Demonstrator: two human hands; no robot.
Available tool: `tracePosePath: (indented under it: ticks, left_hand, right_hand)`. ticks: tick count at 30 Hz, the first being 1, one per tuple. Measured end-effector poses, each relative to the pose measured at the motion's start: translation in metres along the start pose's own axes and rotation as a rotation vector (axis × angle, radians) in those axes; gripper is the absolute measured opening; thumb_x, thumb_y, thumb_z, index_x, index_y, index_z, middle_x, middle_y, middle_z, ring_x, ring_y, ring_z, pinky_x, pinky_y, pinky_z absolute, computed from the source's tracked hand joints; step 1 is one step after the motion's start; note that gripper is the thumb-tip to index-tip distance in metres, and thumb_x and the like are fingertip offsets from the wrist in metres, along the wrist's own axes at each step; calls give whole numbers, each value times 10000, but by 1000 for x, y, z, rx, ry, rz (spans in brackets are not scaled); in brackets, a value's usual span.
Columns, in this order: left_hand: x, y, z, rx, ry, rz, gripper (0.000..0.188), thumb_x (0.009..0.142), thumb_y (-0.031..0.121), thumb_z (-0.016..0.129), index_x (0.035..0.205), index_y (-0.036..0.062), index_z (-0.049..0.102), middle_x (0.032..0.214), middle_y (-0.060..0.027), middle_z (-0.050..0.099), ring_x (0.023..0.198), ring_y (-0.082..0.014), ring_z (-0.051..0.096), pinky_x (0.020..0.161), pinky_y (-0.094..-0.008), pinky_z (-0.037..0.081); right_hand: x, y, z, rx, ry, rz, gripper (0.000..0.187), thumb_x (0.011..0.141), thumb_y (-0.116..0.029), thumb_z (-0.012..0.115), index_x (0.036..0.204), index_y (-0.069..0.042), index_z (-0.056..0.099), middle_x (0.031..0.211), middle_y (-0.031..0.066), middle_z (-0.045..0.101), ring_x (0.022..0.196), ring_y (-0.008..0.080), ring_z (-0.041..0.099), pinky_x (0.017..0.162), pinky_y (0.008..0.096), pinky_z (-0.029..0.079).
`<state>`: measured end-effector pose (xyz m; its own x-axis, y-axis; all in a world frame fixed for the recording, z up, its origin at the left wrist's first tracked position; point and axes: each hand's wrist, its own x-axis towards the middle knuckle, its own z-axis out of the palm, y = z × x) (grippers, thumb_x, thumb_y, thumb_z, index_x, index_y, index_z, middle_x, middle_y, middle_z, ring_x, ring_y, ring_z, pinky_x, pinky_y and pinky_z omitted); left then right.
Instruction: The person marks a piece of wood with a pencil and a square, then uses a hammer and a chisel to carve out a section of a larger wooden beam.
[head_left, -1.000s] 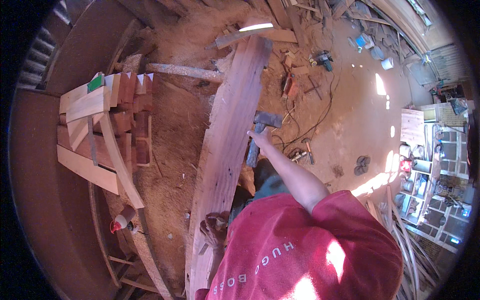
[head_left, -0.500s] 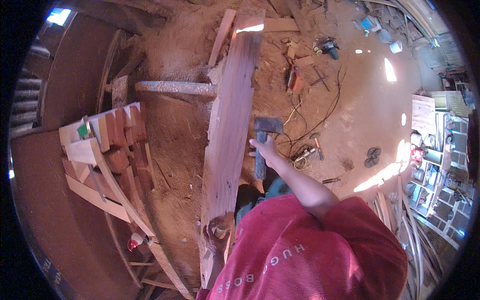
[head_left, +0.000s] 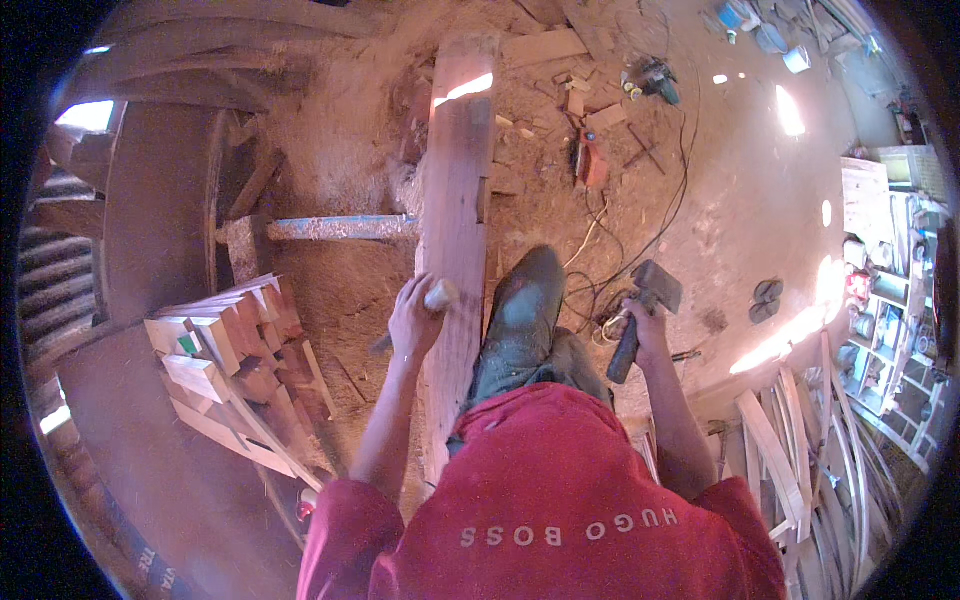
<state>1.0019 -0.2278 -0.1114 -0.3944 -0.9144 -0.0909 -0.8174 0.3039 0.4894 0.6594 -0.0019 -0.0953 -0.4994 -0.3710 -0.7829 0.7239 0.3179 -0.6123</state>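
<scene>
A long reddish timber beam [head_left: 458, 210] runs away from me through the middle of the view. My left hand [head_left: 413, 315] is over the beam's left edge, closed round a chisel. The pale round end of the chisel's handle [head_left: 440, 294] points toward the beam, and part of a dark blade shows past the other side of the hand. Out to the right, my right hand [head_left: 648, 330] grips a mallet [head_left: 660, 287] by its dark handle; the blocky head is up and clear of the beam. My bent leg [head_left: 520, 315] is close to the beam's right side.
Stacked cut wood pieces [head_left: 245, 340] stand at left, near a shavings-covered bar [head_left: 340, 228]. Right of the beam lie an orange power tool [head_left: 590, 165], a dark power tool [head_left: 652, 80], cables [head_left: 660, 225] and offcuts. Slippers [head_left: 766, 300] and wood strips [head_left: 780, 450] are at right.
My left hand has come into view with the chisel, over the beam. The right hand has carried the mallet to the right, away from the beam. My leg now shows beside it.
</scene>
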Motion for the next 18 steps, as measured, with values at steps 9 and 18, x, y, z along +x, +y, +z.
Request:
tracePosePath:
  ticks: [9, 18]
  left_hand:
    - [102, -4, -6, 170, -631, -29, 476, 819, 330, 759, 1238, 137, 644, 1064, -194, 725, 1062, -404, 669, 895, -484, 537]
    - [185, 2, -33, -403, -407, 122, 319, 847, 243, 775, 1049, 25, 662, 915, -86, 716, 835, -177, 665, 749, -358, 541]
  right_hand:
    - [-67, 24, -30, 240, 268, -196, 177, 924, -126, 678, 922, -118, 501, 710, 0, 544, 549, 106, 560, 472, 268, 489]
    - [-101, 116, 46, 385, 511, -250, 181, 926, -143, 678, 955, -120, 500, 695, -2, 543, 544, 99, 555, 467, 255, 478]
